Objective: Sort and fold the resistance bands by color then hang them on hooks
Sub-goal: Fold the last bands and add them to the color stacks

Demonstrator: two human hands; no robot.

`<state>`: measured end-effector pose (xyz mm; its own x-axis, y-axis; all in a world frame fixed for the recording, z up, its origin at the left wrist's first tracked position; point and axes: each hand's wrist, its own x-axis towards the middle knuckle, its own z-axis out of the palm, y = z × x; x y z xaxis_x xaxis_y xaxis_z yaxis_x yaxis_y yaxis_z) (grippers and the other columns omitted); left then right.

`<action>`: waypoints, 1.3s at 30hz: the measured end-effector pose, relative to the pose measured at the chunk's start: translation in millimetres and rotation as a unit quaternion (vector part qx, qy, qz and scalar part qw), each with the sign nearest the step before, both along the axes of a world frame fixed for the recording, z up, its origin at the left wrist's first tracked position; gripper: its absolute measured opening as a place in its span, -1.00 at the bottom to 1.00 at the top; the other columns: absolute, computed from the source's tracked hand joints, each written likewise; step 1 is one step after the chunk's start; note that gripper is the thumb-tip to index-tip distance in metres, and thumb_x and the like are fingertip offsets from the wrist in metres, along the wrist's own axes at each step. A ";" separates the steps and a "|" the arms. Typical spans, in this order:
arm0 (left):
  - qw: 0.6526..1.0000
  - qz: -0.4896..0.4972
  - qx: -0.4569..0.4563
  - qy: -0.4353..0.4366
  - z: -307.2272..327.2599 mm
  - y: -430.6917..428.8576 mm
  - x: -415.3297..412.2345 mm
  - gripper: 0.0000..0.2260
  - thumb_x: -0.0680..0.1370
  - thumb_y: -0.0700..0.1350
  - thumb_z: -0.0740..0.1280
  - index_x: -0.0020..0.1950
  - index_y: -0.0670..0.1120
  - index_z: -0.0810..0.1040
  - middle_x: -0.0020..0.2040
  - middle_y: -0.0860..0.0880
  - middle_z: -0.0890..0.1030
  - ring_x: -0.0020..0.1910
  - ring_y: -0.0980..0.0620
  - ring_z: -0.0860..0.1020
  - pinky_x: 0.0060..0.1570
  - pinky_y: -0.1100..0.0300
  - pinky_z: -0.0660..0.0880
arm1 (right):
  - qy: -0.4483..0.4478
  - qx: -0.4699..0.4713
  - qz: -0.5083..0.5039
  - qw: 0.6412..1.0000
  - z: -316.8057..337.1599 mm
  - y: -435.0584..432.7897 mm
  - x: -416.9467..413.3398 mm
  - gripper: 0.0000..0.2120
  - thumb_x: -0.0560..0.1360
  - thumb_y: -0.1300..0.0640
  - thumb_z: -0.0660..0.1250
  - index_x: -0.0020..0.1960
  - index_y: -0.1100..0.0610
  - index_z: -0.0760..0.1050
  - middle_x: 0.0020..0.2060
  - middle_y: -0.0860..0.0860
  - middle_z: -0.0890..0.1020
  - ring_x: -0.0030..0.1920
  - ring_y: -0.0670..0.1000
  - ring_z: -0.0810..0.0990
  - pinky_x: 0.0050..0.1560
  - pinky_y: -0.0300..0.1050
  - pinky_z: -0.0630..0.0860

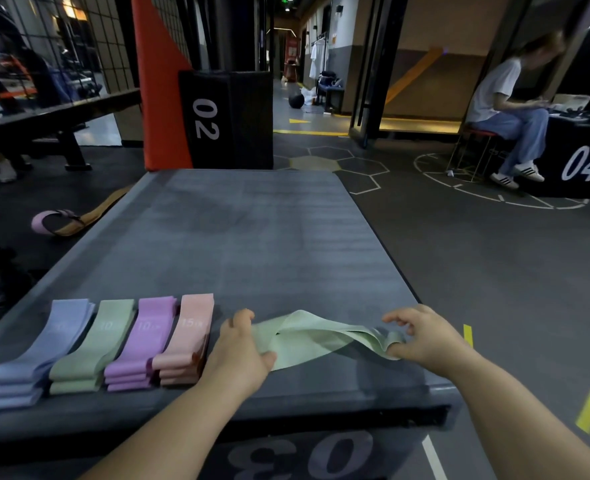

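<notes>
A loose pale green resistance band (316, 336) lies twisted on the grey box top (252, 237) near its front edge. My left hand (241, 344) pinches its left end between thumb and fingers. My right hand (421, 336) pinches its right end, which is bunched. To the left stand folded piles in a row: a blue pile (40, 355), a green pile (94, 348), a purple pile (141, 344) and a pink pile (188, 341). No hooks are in view.
The box I work on is marked 03 on its front. A box marked 02 (217, 119) stands behind it. A pink and tan strap (65, 221) lies on the floor at left. A person (508, 109) sits at the right by a box marked 04.
</notes>
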<state>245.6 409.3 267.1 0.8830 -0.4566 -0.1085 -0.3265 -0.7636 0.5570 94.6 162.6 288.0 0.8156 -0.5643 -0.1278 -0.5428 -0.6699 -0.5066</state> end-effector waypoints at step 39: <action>0.961 0.048 -0.223 0.157 -13.9 2.9 17.2 -0.84 0.59 -0.01 0.27 -0.14 0.01 0.58 -0.12 -0.04 0.66 -0.12 -0.05 0.64 0.03 -0.03 0.58 | -0.269 0.594 -0.296 0.698 -4.0 -4.1 14.4 -0.87 0.60 0.30 0.13 0.01 0.29 0.44 -0.24 0.14 0.69 -0.10 0.11 0.59 -0.15 0.02 0.47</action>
<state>262.8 412.2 253.3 0.8790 -0.4374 -0.1900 -0.0281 -0.4452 0.8950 109.1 158.4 284.1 0.5943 -0.5793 -0.5579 -0.0634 0.6578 -0.7505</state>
